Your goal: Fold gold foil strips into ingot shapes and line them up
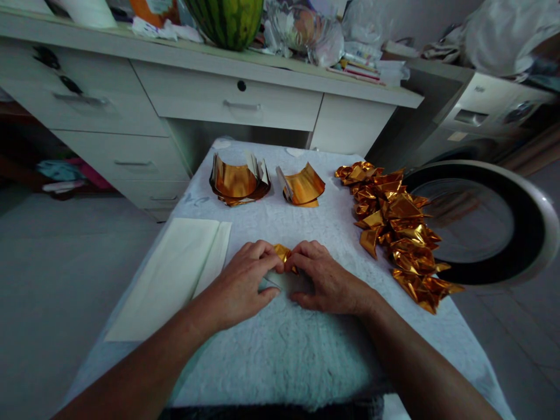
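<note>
Between my two hands, near the middle of the cloth-covered table [280, 350], is a piece of gold foil paper [282, 252], with a pale underside showing below it. My left hand [251, 280] grips its left side with bent fingers. On the other side my right hand [321, 277] pinches the foil paper, and the two hands' fingertips nearly meet. Most of the sheet is hidden by my fingers. Beyond the hands stand a thicker stack of curled gold foil paper [236, 179] and a smaller curled stack [304, 184].
Folded gold foil pieces [394, 227] lie heaped along the table's right side. White paper sheets [166, 274] rest at the left. Behind is a white drawer desk [245, 96] bearing a watermelon [227, 20]. An open washing machine door [481, 221] borders the table's right edge.
</note>
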